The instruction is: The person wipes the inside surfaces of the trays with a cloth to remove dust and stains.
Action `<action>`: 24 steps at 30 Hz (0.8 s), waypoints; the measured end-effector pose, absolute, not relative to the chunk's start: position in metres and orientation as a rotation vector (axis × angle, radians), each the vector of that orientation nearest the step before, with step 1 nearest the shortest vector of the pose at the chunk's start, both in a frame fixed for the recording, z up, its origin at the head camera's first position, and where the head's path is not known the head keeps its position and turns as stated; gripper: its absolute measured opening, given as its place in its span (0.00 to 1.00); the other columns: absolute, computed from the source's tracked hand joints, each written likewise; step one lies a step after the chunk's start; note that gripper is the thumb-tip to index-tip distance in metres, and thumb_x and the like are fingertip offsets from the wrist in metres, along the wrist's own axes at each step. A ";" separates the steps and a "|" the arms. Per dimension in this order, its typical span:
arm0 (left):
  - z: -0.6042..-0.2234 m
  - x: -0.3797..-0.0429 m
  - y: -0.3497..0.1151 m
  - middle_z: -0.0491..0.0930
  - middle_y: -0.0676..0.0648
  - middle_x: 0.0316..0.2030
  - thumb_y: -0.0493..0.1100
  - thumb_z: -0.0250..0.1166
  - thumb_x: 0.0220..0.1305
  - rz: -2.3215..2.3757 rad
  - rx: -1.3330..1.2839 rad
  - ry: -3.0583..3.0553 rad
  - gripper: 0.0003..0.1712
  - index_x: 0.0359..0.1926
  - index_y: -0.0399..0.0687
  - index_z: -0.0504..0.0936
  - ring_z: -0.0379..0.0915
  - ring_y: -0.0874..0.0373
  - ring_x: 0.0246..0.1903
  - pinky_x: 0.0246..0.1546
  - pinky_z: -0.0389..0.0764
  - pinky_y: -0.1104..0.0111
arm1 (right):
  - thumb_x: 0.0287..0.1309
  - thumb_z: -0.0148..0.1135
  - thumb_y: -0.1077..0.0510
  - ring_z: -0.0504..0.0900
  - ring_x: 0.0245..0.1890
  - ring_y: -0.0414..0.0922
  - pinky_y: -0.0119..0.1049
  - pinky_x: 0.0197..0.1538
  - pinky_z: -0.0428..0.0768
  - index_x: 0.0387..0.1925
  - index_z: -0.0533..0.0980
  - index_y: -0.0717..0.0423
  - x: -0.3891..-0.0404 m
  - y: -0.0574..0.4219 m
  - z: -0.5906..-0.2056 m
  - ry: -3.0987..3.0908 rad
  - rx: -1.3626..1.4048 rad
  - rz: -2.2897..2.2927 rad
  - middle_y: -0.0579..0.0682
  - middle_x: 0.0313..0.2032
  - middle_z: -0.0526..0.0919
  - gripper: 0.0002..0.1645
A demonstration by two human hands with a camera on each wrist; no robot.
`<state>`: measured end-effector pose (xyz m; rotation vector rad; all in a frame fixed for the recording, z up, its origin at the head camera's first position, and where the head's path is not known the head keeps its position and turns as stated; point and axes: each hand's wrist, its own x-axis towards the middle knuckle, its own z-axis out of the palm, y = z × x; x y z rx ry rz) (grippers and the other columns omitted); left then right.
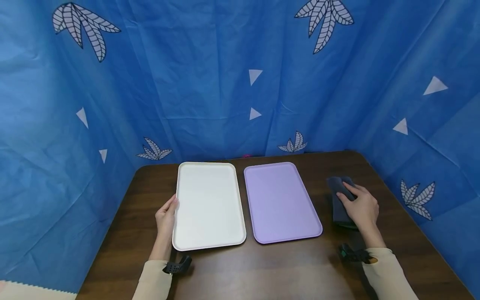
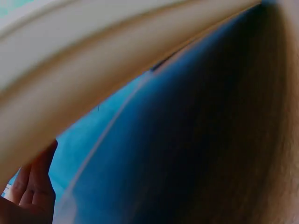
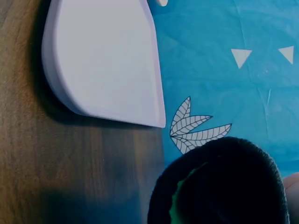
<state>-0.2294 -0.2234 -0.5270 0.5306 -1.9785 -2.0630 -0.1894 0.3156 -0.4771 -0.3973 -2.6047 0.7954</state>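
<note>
On the left, a white rectangular tray [image 1: 210, 206] is held at its left edge by my left hand [image 1: 165, 214]. In the left wrist view the tray's rim [image 2: 93, 70] spans the upper part, with the fingers [image 2: 39, 182] under it at lower left. My right hand [image 1: 363, 207] grips a dark grey folded cloth [image 1: 339, 208] at the right side of the table, thumb and fingers on top of it. Seen from the right wrist, the cloth [image 3: 224, 154] looks thick and rounded, with green showing inside its fold.
A purple tray [image 1: 281, 204] lies between the white tray and the cloth. All sit on a dark brown wooden table [image 1: 262, 275]. Blue patterned curtains [image 1: 210, 83] hang behind the table and on both sides. Each wrist wears a black strapped device [image 1: 179, 266].
</note>
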 end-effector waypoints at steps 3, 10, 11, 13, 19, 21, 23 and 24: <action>-0.533 -0.233 -0.224 0.68 0.38 0.64 0.49 0.59 0.71 -2.056 0.527 -2.023 0.28 0.64 0.36 0.72 0.72 0.82 0.43 0.40 0.74 0.87 | 0.61 0.66 0.53 0.70 0.58 0.71 0.67 0.56 0.68 0.62 0.75 0.55 -0.189 0.317 -0.480 -2.617 -0.399 0.782 0.69 0.61 0.72 0.28; -0.540 -0.239 -0.231 0.65 0.39 0.68 0.49 0.55 0.73 -2.044 0.518 -2.169 0.29 0.67 0.36 0.68 0.62 0.54 0.68 0.58 0.71 0.78 | 0.60 0.66 0.54 0.71 0.57 0.72 0.67 0.54 0.69 0.61 0.76 0.55 -0.191 0.318 -0.484 -2.612 -0.377 0.765 0.70 0.61 0.73 0.27; -0.540 -0.239 -0.232 0.63 0.38 0.69 0.49 0.54 0.74 -2.052 0.504 -2.200 0.29 0.69 0.37 0.66 0.58 0.51 0.71 0.63 0.68 0.73 | 0.60 0.66 0.54 0.71 0.57 0.71 0.67 0.53 0.70 0.60 0.76 0.56 -0.191 0.318 -0.484 -2.612 -0.367 0.758 0.70 0.61 0.73 0.27; -0.539 -0.239 -0.236 0.59 0.38 0.72 0.49 0.51 0.75 -2.060 0.479 -2.267 0.30 0.71 0.36 0.63 0.52 0.48 0.73 0.71 0.61 0.63 | 0.59 0.66 0.54 0.72 0.56 0.72 0.67 0.52 0.70 0.60 0.76 0.56 -0.192 0.317 -0.485 -2.610 -0.344 0.744 0.70 0.60 0.73 0.27; -0.534 -0.240 -0.240 0.47 0.34 0.75 0.53 0.49 0.76 -2.033 0.363 -2.490 0.39 0.72 0.26 0.51 0.39 0.40 0.76 0.75 0.47 0.51 | 0.58 0.67 0.55 0.73 0.54 0.72 0.67 0.49 0.71 0.59 0.77 0.57 -0.195 0.317 -0.489 -2.608 -0.307 0.717 0.71 0.59 0.74 0.27; -0.530 -0.239 -0.239 0.44 0.31 0.75 0.55 0.49 0.75 -1.970 0.331 -2.581 0.43 0.72 0.24 0.48 0.37 0.38 0.75 0.75 0.46 0.49 | 0.58 0.68 0.55 0.73 0.53 0.72 0.67 0.48 0.72 0.58 0.77 0.58 -0.195 0.316 -0.491 -2.612 -0.294 0.713 0.71 0.59 0.74 0.27; -0.525 -0.237 -0.237 0.42 0.30 0.75 0.55 0.50 0.75 -1.904 0.312 -2.660 0.44 0.72 0.24 0.46 0.37 0.37 0.75 0.74 0.47 0.48 | 0.57 0.68 0.55 0.74 0.52 0.72 0.67 0.47 0.72 0.58 0.78 0.58 -0.195 0.316 -0.493 -2.624 -0.282 0.704 0.72 0.59 0.74 0.27; -0.523 -0.236 -0.236 0.42 0.29 0.75 0.54 0.50 0.75 -1.877 0.307 -2.689 0.44 0.72 0.24 0.45 0.36 0.36 0.75 0.74 0.47 0.47 | 0.57 0.68 0.55 0.74 0.52 0.72 0.66 0.46 0.72 0.58 0.78 0.58 -0.195 0.316 -0.495 -2.631 -0.282 0.702 0.72 0.59 0.74 0.27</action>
